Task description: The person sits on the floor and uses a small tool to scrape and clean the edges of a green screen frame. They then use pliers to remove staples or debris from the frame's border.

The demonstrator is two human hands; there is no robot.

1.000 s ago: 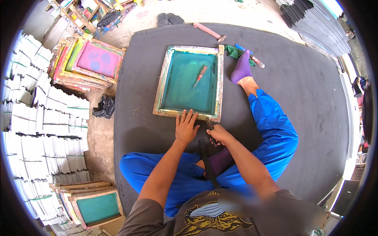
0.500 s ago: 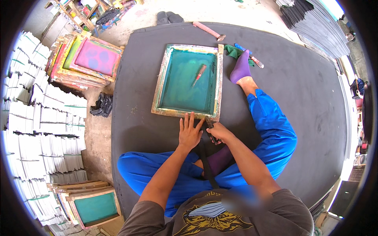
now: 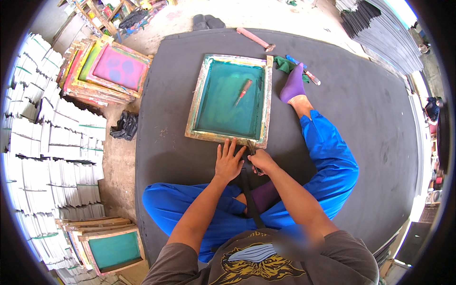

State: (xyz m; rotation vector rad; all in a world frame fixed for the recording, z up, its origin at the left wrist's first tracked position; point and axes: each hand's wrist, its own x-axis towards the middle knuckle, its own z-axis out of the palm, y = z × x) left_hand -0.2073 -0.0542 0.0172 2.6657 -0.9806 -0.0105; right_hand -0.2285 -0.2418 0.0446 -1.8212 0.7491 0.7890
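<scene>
A wooden screen-printing frame [image 3: 194, 110] with teal mesh lies in front of me, its rim smeared with paint. My left hand [image 3: 229, 162] is open, with fingers spread and tips against the near rim. Just right of it, my right hand [image 3: 262, 162] is closed round a dark hand tool that looks like pliers [image 3: 251, 146]. The tool's tip meets the near rim close to its right corner; what it grips there is too small to make out. On the mesh rests a screwdriver [image 3: 243, 91] with a red handle.
Beyond the frame lies a hammer [image 3: 256, 39] with a pink handle. A green cloth [image 3: 284, 65] and a red-handled tool [image 3: 312, 78] are by my purple-socked foot [image 3: 293, 85]. Painted frames [image 3: 118, 69] and white stacks [image 3: 61, 152] stand left of the dark mat [image 3: 375, 142].
The view has shifted slightly, so the frame sits a little lower and to the right. My right-hand fingers look more tightly closed on the tool; my left hand stays at the rim.
</scene>
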